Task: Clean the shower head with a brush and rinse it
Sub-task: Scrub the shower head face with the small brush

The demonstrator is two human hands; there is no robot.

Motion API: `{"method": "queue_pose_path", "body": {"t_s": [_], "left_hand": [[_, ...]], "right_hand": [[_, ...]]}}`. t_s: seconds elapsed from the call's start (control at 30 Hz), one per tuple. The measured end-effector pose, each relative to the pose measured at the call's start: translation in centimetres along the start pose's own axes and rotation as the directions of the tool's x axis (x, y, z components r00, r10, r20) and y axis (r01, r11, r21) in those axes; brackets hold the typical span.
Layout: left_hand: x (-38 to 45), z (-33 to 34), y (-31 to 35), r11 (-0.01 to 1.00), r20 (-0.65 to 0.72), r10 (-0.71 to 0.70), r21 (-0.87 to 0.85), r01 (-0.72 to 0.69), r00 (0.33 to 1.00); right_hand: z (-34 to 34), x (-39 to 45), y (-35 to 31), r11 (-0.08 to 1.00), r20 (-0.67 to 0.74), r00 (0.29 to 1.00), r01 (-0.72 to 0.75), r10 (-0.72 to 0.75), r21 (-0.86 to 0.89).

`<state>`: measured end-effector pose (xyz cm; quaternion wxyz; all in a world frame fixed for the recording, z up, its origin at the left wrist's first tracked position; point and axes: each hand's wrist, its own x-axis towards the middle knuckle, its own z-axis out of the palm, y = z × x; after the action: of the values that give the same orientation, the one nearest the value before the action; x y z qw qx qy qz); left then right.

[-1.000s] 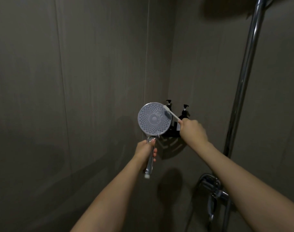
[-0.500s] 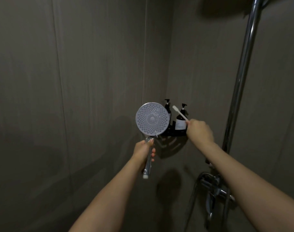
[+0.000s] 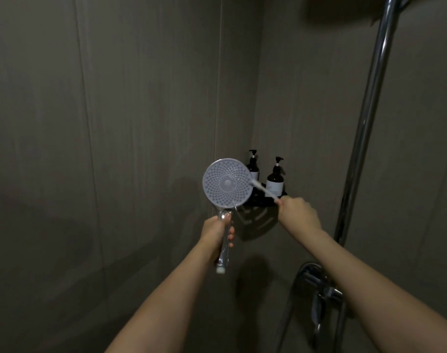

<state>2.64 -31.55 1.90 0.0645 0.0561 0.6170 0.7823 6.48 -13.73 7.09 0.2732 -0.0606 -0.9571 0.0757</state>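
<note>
A round shower head (image 3: 223, 183) with a pale dotted face and a chrome handle points toward me. My left hand (image 3: 216, 231) grips its handle from below and holds it upright in front of the corner. My right hand (image 3: 297, 211) holds a thin white brush (image 3: 264, 191) by its handle. The brush tip rests against the right edge of the shower head's face.
Two dark pump bottles (image 3: 274, 180) stand on a black corner shelf (image 3: 263, 203) behind the shower head. A chrome riser pipe (image 3: 365, 118) runs up the right wall, with the mixer tap (image 3: 319, 284) and hose below it. Grey tiled walls close in on both sides.
The brush came off the shower head's face half a second ago and swung out to the right. Now its tip is back on the face's right edge. The shower head stayed almost still.
</note>
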Motion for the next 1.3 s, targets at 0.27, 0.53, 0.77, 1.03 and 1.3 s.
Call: {"method": "queue_pose_path", "body": {"t_s": [0.27, 0.53, 0.77, 1.03, 1.3], "left_hand": [[0.6, 0.3, 0.2, 1.000, 0.004, -0.011, -0.012, 0.011, 1.000], [0.7, 0.0, 0.4, 0.999, -0.004, 0.017, 0.041, -0.017, 1.000], [1.3, -0.9, -0.2, 0.999, -0.039, -0.010, 0.042, 0.011, 0.999], [1.7, -0.3, 0.1, 0.998, -0.019, -0.008, 0.056, 0.009, 1.000], [1.8, -0.2, 0.1, 0.998, -0.006, 0.014, 0.067, -0.013, 1.000]], "right_hand": [[0.3, 0.3, -2.5, 0.983, 0.113, 0.977, 0.182, -0.181, -0.001], [-0.1, 2.3, -3.2, 0.998, -0.043, 0.998, -0.046, 0.048, 0.047], [1.1, 1.1, -5.5, 0.961, 0.219, 0.939, 0.276, -0.263, -0.030], [-0.4, 3.8, -4.4, 0.998, -0.007, 0.998, -0.061, 0.061, 0.003], [1.2, 1.8, -6.2, 0.972, 0.199, 0.952, 0.225, -0.234, 0.064]]}}
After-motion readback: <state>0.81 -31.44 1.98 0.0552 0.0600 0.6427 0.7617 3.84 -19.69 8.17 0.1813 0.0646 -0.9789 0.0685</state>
